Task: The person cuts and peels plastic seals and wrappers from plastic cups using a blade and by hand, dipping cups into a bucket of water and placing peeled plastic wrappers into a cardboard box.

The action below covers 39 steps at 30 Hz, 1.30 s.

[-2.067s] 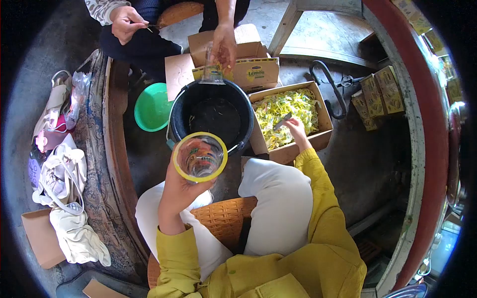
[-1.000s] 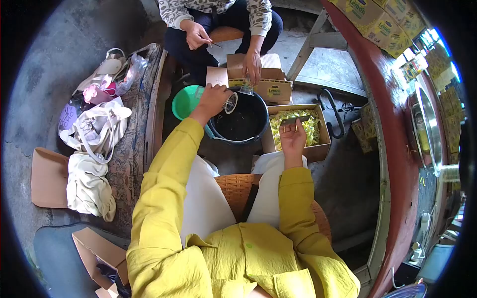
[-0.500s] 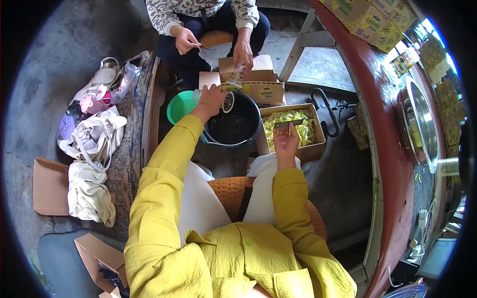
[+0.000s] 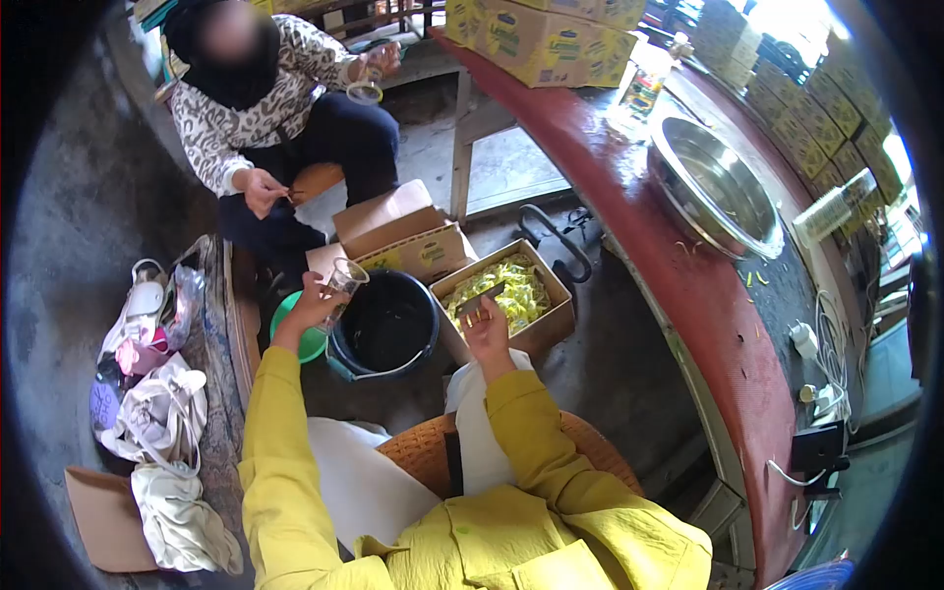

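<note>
My left hand (image 4: 317, 303) is closed around a clear plastic cup (image 4: 346, 277) beside the rim of a black bucket (image 4: 429, 346). The cup tilts, its open end up and toward the bucket. In my right hand (image 4: 489, 332) is a flat, thin dark piece (image 4: 481, 299), pinched between the fingers; its exact kind is unclear. That hand is over the near edge of a cardboard box (image 4: 547, 334) filled with small yellow-green wrapped packets (image 4: 521, 290). A green basin (image 4: 311, 344) stands partly behind my left hand.
Across from me a co-worker (image 4: 295, 113) holds a clear cup (image 4: 365, 88) and a thin stick-like item. An open carton (image 4: 423, 251) stands behind the bucket. To the right, a red-edged counter (image 4: 590, 187) bears a steel basin (image 4: 723, 187) and cartons (image 4: 536, 44). Bags (image 4: 162, 413) lie left.
The view has swung, shifting the scene. My left hand has turned the cup from tilted over the bucket to more upright at its rim. The co-worker's cup has moved back, away from the bucket.
</note>
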{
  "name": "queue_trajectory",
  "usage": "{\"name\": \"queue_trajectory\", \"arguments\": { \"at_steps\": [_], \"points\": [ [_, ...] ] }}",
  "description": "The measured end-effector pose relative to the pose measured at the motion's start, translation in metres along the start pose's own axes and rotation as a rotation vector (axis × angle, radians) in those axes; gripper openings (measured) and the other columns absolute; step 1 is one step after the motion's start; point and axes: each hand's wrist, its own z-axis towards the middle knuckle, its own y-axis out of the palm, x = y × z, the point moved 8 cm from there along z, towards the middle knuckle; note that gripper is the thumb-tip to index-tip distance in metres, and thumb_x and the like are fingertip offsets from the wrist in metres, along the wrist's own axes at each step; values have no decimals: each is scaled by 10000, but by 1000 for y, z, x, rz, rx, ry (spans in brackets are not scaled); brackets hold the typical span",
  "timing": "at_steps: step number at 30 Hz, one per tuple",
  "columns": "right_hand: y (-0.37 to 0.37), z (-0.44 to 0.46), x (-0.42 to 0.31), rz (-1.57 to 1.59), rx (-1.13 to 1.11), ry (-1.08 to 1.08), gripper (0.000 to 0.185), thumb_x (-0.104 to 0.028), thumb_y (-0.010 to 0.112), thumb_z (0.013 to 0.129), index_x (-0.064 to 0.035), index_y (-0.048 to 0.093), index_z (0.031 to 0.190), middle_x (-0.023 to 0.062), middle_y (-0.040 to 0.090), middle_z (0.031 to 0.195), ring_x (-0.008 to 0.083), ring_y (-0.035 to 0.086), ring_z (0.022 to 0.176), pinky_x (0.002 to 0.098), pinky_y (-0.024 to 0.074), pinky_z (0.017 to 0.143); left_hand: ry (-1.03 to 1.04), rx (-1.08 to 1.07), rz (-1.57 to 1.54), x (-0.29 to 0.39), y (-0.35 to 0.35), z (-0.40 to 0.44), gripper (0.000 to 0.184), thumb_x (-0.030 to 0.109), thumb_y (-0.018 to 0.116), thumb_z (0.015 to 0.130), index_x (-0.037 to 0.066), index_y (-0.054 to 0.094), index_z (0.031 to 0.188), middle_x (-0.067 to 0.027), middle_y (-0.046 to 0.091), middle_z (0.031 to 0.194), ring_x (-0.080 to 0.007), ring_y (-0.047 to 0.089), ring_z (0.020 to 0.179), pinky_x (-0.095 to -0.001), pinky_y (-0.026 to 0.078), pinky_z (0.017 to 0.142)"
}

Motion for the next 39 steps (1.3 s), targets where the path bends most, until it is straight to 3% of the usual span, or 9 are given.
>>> {"name": "queue_trajectory", "arguments": {
  "at_steps": [3, 9, 11, 12, 16, 18, 20, 22, 39],
  "points": [
    [0, -1, 3, 26, 15, -3, 118, -106, 624, 743, -165, 531, 784, -39, 541, 764, 128, 500, 748, 323, 407, 735, -36, -61, -247, 28, 1, -12, 524, 373, 591, 774, 110, 260, 1084, -92, 497, 1065, -159, 556, 744, -320, 452, 520],
    [-3, 2, 7, 79, -49, 21, 164, -79, 611, 756, -170, 527, 865, -29, 561, 837, 131, 534, 810, 310, 445, 722, 174, -14, -142, 133, -11, -13, 559, 113, 557, 685, 88, 253, 1154, -67, 443, 913, -154, 517, 685, -288, 429, 506],
    [-7, 4, 11, 86, -11, 34, 136, -86, 615, 755, -168, 532, 823, -28, 559, 792, 135, 536, 757, 311, 445, 692, 199, -135, -106, 198, -12, -15, 629, 134, 601, 630, 68, 278, 1166, -132, 419, 1055, -206, 469, 965, -312, 444, 726],
    [-6, 1, 12, 80, 12, 30, 121, -102, 623, 749, -175, 535, 788, -37, 553, 753, 133, 527, 731, 320, 428, 696, 504, 97, 203, 242, -26, -11, 601, 97, 575, 652, 81, 316, 1193, -74, 436, 1040, -168, 471, 940, -268, 415, 733],
    [-1, -7, 10, 94, 10, 27, 110, -109, 628, 743, -175, 541, 757, -48, 566, 741, 132, 533, 728, 331, 416, 705, 664, 2, 113, 398, -16, -31, 667, 236, 655, 697, -26, 342, 1225, -142, 469, 1145, -214, 462, 1087, -305, 375, 895],
    [1, -7, 7, 99, -12, 36, 115, -104, 629, 741, -173, 539, 759, -47, 576, 756, 134, 541, 732, 329, 423, 697, 1047, 225, 213, 479, -13, -49, 736, 328, 715, 655, -36, 383, 1201, -159, 490, 1146, -224, 490, 1055, -307, 396, 877],
    [-2, -2, 9, 106, -53, 62, 124, -94, 630, 738, -171, 536, 762, -43, 585, 771, 135, 549, 735, 325, 432, 685, 981, 205, 281, 537, -3, -33, 774, 363, 726, 598, -46, 403, 1170, -169, 502, 1123, -232, 505, 1024, -304, 413, 844],
    [-2, -2, 9, 106, -45, 72, 131, -83, 629, 737, -171, 538, 771, -39, 588, 773, 138, 554, 732, 320, 440, 672, 978, 191, 188, 578, 15, -36, 450, 227, 693, 682, -26, 529, 1016, -117, 611, 822, -159, 593, 703, -295, 484, 623],
    [3, -5, 18, 79, -153, 79, 124, -48, 566, 785, -141, 499, 833, -7, 581, 805, 122, 559, 765, 283, 442, 727, 918, 339, 679, 673, 134, 38, 639, 418, 620, 654, 41, 499, 1156, -176, 522, 1089, -258, 530, 971, -345, 441, 813]
  ]
}}
